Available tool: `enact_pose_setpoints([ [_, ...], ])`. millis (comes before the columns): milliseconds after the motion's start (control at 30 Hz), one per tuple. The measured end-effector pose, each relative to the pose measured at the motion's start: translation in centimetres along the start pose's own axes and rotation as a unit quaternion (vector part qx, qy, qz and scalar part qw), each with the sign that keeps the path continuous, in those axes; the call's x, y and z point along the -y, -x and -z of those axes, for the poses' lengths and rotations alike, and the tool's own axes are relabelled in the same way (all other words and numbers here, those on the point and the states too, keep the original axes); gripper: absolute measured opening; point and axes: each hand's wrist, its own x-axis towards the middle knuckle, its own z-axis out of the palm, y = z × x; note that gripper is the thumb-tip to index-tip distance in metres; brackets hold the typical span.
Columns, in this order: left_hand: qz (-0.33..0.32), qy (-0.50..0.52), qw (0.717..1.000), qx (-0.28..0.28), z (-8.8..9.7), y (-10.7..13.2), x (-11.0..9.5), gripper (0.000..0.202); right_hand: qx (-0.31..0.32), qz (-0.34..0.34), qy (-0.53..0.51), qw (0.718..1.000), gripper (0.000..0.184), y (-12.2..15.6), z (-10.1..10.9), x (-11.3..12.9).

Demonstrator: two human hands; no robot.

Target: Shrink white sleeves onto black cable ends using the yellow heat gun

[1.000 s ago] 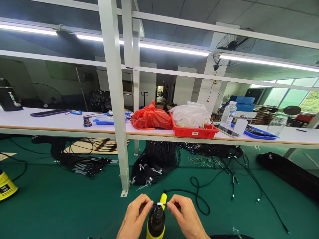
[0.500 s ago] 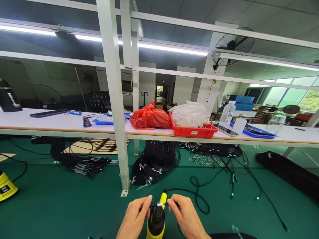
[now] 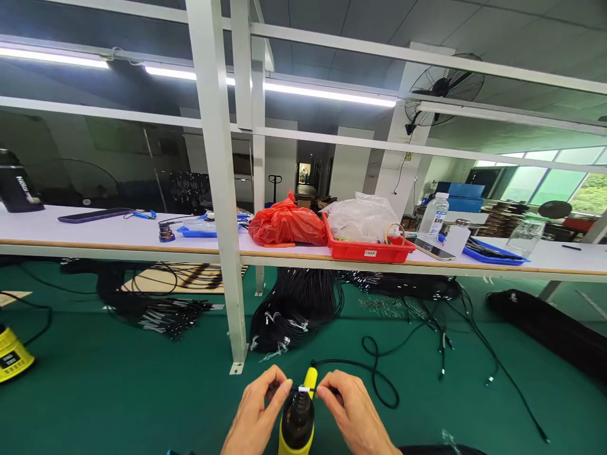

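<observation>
Between my hands a thin black cable with a short white sleeve (image 3: 304, 390) spans the mouth of a black and yellow heat gun (image 3: 298, 424), which stands with its nozzle up at the bottom middle. My left hand (image 3: 256, 409) pinches the cable on the left side with thumb and forefinger. On the other side, my right hand (image 3: 353, 407) is closed on it, the fingertips just right of the nozzle. Whether the sleeve touches the nozzle I cannot tell. Behind the nozzle is the heat gun's yellow handle (image 3: 311, 378).
A bundle of black cables (image 3: 298, 309) lies beyond the heat gun, beside a white shelf post (image 3: 234, 335). A loose black cord (image 3: 379, 373) curls to the right on the green mat. Another yellow heat gun (image 3: 14, 357) stands far left. A red tray (image 3: 370, 253) sits on the shelf.
My left hand has shifted slightly, its forefinger now more bent and its thumb nearer the nozzle. The right hand has moved slightly left; the white sleeve stays over the nozzle.
</observation>
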Motion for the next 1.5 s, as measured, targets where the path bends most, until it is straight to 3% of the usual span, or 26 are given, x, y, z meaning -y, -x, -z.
enact_pose_setpoints([
  [333,0.038,-0.068,0.997,-0.016,0.0,0.0,0.5,0.057,-0.002,0.007,-0.013,1.0,0.026,0.0,0.2,0.1],
  [800,0.015,-0.009,1.0,0.006,-0.3,-0.1,1.0,0.042,-0.028,0.016,-0.054,0.998,0.01,0.1,0.1,-0.3],
  [1067,0.006,0.005,1.0,-0.002,-0.1,-0.3,0.6,0.04,0.015,0.005,0.03,0.999,0.019,0.3,0.1,-0.2],
  [1333,0.036,-0.052,0.997,-0.053,0.0,0.2,1.2,0.045,-0.004,0.017,-0.005,1.0,0.021,-0.1,0.1,0.2],
  [1500,0.011,-0.051,0.998,-0.024,-0.1,0.0,1.0,0.049,-0.016,0.026,-0.033,0.999,0.02,-0.1,0.1,0.2],
])
